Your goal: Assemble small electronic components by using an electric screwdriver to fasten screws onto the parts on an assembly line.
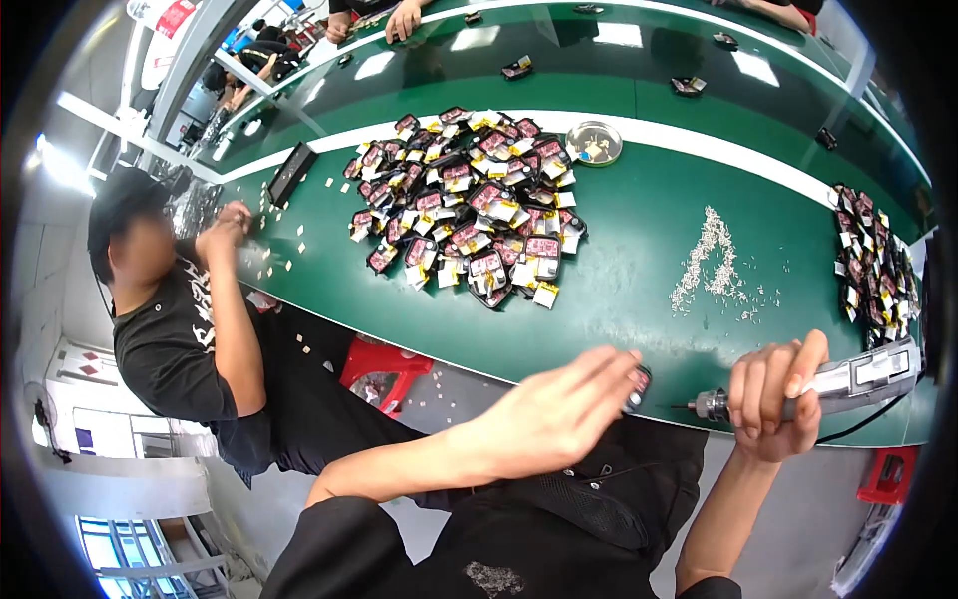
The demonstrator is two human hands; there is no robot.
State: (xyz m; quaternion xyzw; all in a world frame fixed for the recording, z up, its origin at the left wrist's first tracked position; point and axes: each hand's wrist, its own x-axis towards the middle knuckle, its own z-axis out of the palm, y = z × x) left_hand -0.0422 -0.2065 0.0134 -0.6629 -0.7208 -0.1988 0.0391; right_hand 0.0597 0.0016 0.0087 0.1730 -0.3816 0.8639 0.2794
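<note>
My left hand [564,409] reaches over the near edge of the green table. Its fingers are closed on a small black device [639,387], whose far side shows while the fingers hide the rest. My right hand [773,394] is wrapped round a grey electric screwdriver [863,371], which lies nearly level. The screwdriver's bit points left toward the device, with a gap between them. Beyond my hands, many tiny screws [711,262] lie loose in a scattered heap. Further left rises a big pile of black devices [469,205] with reddish circuit boards, yellow tape and white tabs.
A round dish [593,144] with small pieces stands by the pile. Another heap of devices [870,265] is at the far right. A co-worker [185,309] sits at left, near a black tray [290,175]. Behind a white rail runs a green belt [599,95] carrying a few devices.
</note>
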